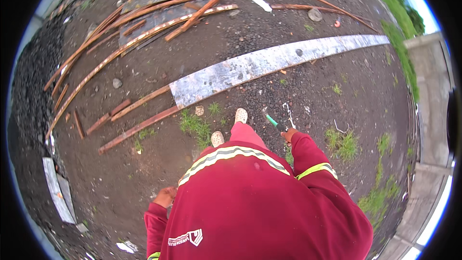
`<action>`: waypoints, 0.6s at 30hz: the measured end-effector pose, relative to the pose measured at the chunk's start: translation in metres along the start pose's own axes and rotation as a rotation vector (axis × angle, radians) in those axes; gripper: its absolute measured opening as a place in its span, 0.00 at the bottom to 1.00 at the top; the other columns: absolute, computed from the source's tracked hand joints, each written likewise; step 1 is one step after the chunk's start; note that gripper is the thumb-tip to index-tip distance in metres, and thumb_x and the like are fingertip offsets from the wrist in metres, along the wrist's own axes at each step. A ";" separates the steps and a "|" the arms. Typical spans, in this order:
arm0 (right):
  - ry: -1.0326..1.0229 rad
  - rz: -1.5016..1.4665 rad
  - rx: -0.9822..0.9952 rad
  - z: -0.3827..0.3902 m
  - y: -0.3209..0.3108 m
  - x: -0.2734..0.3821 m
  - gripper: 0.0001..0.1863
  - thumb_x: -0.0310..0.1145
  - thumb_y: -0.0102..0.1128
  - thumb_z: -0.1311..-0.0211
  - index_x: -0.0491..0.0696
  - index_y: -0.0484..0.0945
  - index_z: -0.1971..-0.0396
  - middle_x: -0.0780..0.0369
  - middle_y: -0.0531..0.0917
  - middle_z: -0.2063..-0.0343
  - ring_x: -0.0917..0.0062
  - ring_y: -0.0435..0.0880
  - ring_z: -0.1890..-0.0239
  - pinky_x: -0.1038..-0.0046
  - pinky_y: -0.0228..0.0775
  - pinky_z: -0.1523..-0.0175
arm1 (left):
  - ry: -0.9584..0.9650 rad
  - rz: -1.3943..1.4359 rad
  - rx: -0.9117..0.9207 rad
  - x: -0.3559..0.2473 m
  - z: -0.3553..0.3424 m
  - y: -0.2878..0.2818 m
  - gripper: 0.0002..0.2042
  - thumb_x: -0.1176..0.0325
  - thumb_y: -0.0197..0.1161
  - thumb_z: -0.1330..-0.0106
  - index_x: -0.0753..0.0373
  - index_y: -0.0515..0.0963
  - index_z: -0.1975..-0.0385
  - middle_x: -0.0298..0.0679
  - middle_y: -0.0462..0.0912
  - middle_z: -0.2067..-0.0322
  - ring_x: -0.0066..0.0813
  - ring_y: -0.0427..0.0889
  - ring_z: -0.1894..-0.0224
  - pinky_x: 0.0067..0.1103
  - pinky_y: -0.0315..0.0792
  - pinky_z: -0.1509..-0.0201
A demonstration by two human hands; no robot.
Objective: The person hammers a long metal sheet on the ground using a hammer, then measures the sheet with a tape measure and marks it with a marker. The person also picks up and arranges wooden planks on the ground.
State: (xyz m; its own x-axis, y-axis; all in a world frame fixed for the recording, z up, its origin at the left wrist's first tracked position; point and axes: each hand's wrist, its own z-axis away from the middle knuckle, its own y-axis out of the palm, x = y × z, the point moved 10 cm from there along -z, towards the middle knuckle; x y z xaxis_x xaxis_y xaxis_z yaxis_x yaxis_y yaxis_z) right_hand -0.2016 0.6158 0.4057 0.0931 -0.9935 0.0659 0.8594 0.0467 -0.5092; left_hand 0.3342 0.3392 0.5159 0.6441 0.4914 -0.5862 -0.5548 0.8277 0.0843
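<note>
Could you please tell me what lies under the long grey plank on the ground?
The long grey plank rests on dark gravel ground. At its left end, rusty metal bars emerge from beneath; how far they extend underneath is hidden.

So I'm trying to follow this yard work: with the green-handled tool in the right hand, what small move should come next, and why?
Probably one step forward toward the long grey weathered plank. The right hand grips the green-handled tool, pointed at the ground short of the plank; the left hand hangs empty at the side. The light-coloured shoes stand on dark dirt just before the plank's near end, so nothing lies within reach.
</note>
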 end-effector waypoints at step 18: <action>0.280 0.084 0.220 0.027 0.254 -0.284 0.26 0.56 0.52 0.47 0.51 0.79 0.57 0.56 0.80 0.57 0.63 0.78 0.54 0.64 0.68 0.52 | -0.103 -0.328 0.200 -0.097 -0.149 0.135 0.12 0.60 0.54 0.36 0.63 0.74 0.66 0.37 0.79 0.74 0.23 0.77 0.73 0.20 0.71 0.70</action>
State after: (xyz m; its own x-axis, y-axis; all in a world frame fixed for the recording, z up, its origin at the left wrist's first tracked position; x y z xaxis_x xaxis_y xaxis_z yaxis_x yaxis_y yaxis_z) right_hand 0.0038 0.9125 0.2805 0.0532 -0.9738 -0.2213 0.9450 0.1207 -0.3039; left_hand 0.1183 0.3624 0.4638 0.8251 0.2084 -0.5252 -0.2039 0.9767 0.0672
